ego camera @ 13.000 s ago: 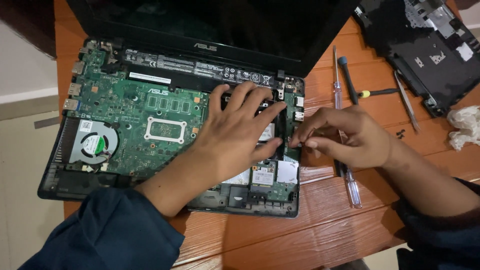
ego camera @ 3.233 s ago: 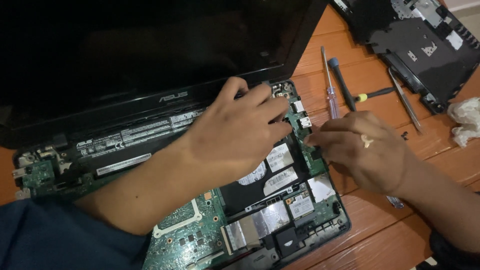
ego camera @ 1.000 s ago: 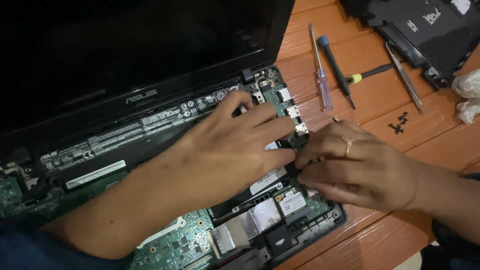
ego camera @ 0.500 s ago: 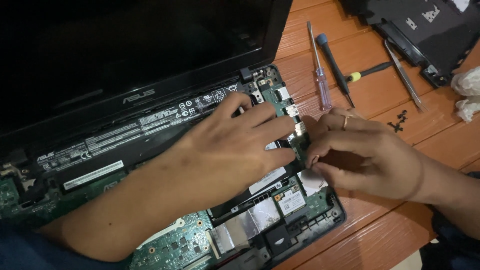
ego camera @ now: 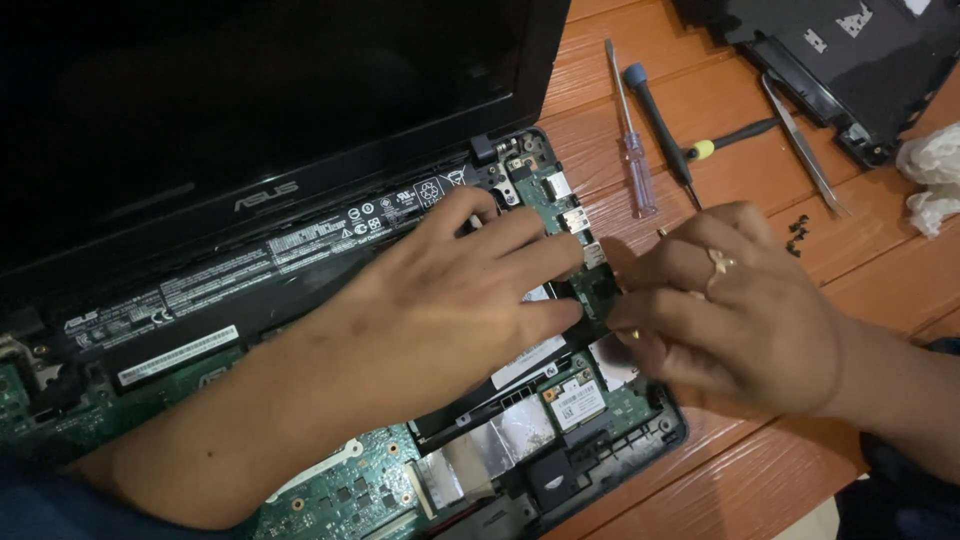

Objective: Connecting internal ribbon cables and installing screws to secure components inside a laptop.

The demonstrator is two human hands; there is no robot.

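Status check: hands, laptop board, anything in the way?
Left hand flat on the opened laptop. Right hand pinching at its right-edge port board. Screwdrivers alongside, apart.

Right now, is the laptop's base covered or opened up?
Opened up. The laptop shows its bare green circuit board and long battery, and both hands, left hand and right hand, rest on the exposed parts.

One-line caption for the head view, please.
Left hand and right hand meet at the right edge of an opened laptop; screwdrivers lie nearby.
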